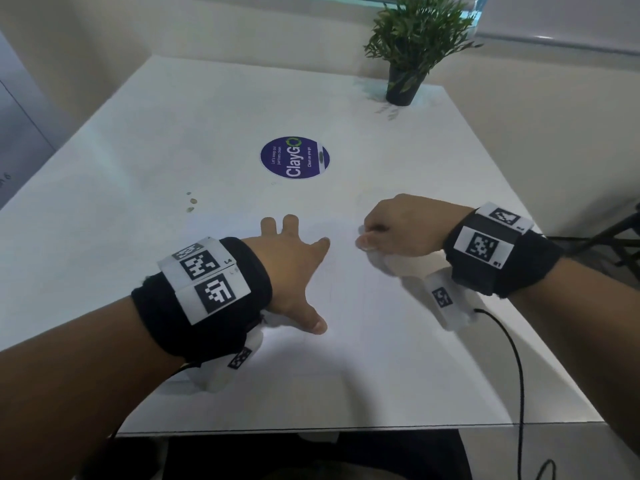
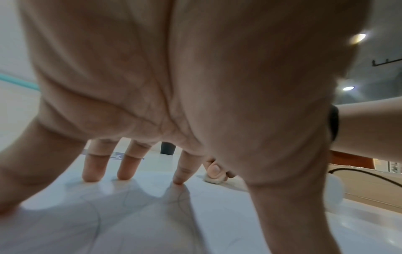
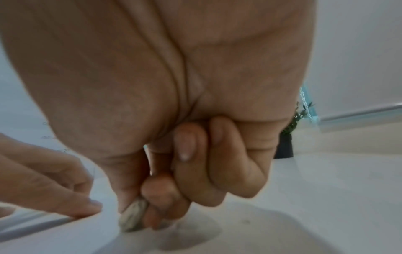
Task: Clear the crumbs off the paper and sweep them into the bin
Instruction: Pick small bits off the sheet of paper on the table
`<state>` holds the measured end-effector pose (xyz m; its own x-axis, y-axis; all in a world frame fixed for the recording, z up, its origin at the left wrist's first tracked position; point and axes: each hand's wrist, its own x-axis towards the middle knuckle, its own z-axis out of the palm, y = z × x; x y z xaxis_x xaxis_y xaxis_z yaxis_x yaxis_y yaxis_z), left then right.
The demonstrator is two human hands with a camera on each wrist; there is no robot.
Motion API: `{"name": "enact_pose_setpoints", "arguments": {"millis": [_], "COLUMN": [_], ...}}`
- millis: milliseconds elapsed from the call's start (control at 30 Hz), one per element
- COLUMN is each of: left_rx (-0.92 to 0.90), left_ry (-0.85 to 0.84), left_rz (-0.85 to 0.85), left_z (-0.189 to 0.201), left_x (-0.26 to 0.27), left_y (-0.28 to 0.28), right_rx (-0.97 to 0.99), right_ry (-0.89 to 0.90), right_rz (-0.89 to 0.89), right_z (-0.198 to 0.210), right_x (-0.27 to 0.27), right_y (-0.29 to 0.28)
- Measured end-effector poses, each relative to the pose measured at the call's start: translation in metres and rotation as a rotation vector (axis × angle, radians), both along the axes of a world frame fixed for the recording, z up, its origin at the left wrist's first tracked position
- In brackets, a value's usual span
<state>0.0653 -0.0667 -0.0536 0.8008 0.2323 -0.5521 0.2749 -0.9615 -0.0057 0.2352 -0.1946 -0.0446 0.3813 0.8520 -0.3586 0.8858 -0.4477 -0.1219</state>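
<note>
A white sheet of paper (image 1: 363,323) lies on the white table (image 1: 173,116) in front of me. My left hand (image 1: 294,271) rests on it with fingers (image 2: 91,170) spread and straight, tips pressing the sheet (image 2: 108,223). To its right, my right hand (image 1: 391,230) is curled, thumb and fingers pinching a small whitish lump (image 3: 132,216), also visible in the left wrist view (image 2: 214,180); its lower end touches the paper (image 3: 217,240). Three small brown crumbs (image 1: 192,201) lie on the table just beyond the paper's far left corner. No bin is in view.
A round purple sticker (image 1: 294,157) sits at the table's middle. A potted green plant (image 1: 403,84) stands at the far right corner. A black cable (image 1: 512,358) trails over the front right edge. Dark stand legs (image 1: 616,237) are off to the right.
</note>
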Motion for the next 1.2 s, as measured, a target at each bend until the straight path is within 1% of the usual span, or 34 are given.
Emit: {"name": "enact_pose_setpoints", "arguments": {"millis": [67,167,233,300,367,400,500,533,600,667,733,867,933,1000,1067,1133,1200], "left_rx": [0.007,0.008,0.004,0.003,0.007,0.012,0.017,0.020,0.021,0.019,0.021,0.019,0.021,0.017,0.014,0.016,0.013], "left_ry": [-0.006,-0.006,-0.003,-0.001,0.001,0.002,-0.001,-0.001,-0.003,-0.001,-0.002,-0.007,-0.002,0.001,-0.002,-0.007,-0.006], "left_rz": [-0.008,-0.008,-0.001,0.002,0.001,-0.002,-0.007,-0.007,-0.004,0.002,0.001,-0.006,-0.011,-0.005,-0.004,-0.008,-0.009], "left_z": [-0.001,-0.001,-0.001,0.000,0.000,0.000,-0.002,-0.002,-0.001,-0.001,-0.001,-0.002,-0.002,-0.001,-0.002,-0.002,-0.003], "left_x": [0.001,0.001,0.001,0.001,0.001,0.001,0.001,0.001,0.001,0.001,0.001,0.001,0.000,0.000,0.001,0.001,0.000], "left_y": [0.000,0.000,-0.001,-0.001,-0.001,-0.001,-0.001,-0.001,-0.001,-0.001,-0.001,0.000,0.000,0.000,0.000,0.001,0.001], "right_rx": [0.020,-0.015,-0.030,-0.031,-0.010,-0.003,-0.013,-0.027,-0.033,-0.031,-0.007,-0.010,-0.025,-0.037,-0.020,-0.007,0.000], "right_ry": [0.023,0.102,0.084,0.028,-0.016,-0.011,0.085,0.097,0.069,0.002,-0.031,0.108,0.100,0.057,-0.001,-0.002,0.063], "right_rz": [0.043,0.087,0.051,-0.004,-0.017,0.005,0.094,0.099,0.052,-0.005,0.006,0.126,0.104,0.035,0.014,0.066,0.139], "right_z": [-0.001,-0.003,-0.002,0.001,0.001,0.001,-0.003,-0.004,-0.003,0.002,0.002,-0.006,-0.006,-0.002,0.000,-0.001,-0.002], "right_x": [-0.010,-0.027,-0.019,-0.006,-0.003,-0.008,-0.030,-0.032,-0.021,-0.008,-0.008,-0.042,-0.037,-0.021,-0.013,-0.020,-0.038], "right_y": [0.002,0.002,-0.003,-0.005,-0.005,-0.004,-0.002,-0.003,-0.006,-0.009,-0.008,-0.006,-0.009,-0.013,-0.014,-0.012,-0.011]}}
